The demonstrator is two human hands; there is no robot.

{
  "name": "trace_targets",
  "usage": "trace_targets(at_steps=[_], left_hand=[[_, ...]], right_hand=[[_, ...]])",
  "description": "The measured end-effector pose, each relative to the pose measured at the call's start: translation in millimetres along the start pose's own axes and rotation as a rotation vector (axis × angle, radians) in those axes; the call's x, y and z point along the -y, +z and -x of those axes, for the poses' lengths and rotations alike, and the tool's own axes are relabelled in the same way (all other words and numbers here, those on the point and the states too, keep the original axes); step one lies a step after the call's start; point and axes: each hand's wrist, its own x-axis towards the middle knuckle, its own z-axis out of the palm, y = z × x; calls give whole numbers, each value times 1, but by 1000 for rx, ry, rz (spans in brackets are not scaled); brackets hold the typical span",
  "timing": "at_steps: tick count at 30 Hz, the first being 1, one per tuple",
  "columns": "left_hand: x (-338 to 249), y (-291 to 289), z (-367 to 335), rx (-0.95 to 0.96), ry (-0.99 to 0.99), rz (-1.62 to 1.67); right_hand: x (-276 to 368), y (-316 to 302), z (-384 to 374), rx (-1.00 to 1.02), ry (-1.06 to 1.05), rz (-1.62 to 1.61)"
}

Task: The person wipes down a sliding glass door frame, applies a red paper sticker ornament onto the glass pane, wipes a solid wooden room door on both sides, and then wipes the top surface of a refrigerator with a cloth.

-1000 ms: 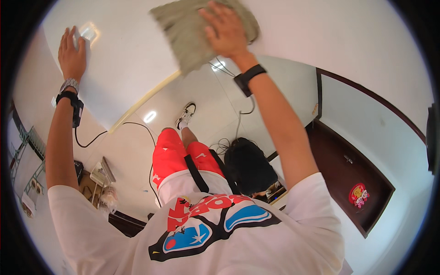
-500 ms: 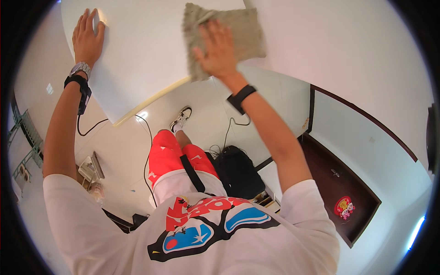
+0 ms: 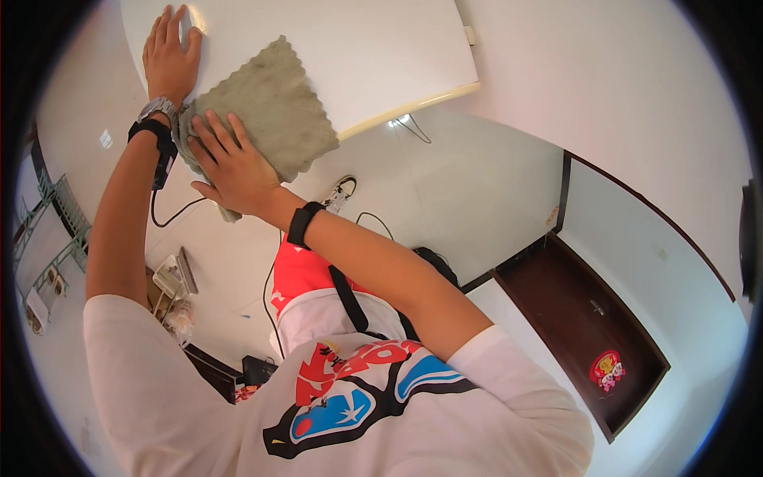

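A grey-green cleaning cloth (image 3: 274,111) with a scalloped edge lies over the near left part of a white table (image 3: 389,48), some of it draping past the table's near edge. My right hand (image 3: 237,168) is flat on the cloth's near left part, fingers outstretched and spread. Farther off, by the table's left side, my left hand (image 3: 172,60) rests palm down on the white top with its fingers extended and holds nothing. The cloth reaches close to my left wrist, which carries a metal watch (image 3: 157,108).
A black cable (image 3: 171,222) runs from the left wristband. Below the table are my shoe (image 3: 341,191) and a black bag (image 3: 435,264), partly hidden by my right arm. A dark brown door (image 3: 568,310) stands at the right; a green metal rack (image 3: 63,215) is at the left.
My right hand has swept the cloth leftward and nearer across the table, from its right part to beside my left wrist. My left hand stays on the table; the view has shifted slightly.
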Motion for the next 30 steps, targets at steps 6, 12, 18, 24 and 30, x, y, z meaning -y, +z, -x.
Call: trace_targets(at_steps=[6, 12, 18, 24, 30], left_hand=[[9, -1, 3, 28, -36, 4], [17, -2, 7, 3, -31, 6], [-3, -15, 9, 214, -176, 5], [13, -15, 12, 212, -152, -24], [11, -11, 8, 191, -166, 55]], right_hand=[[-42, -31, 18, -125, -33, -438], [-181, -77, 30, -291, 182, -101], [-181, -60, 24, -222, 228, 79], [-172, -45, 18, -236, 226, 102], [-168, -44, 20, -216, 248, 134]])
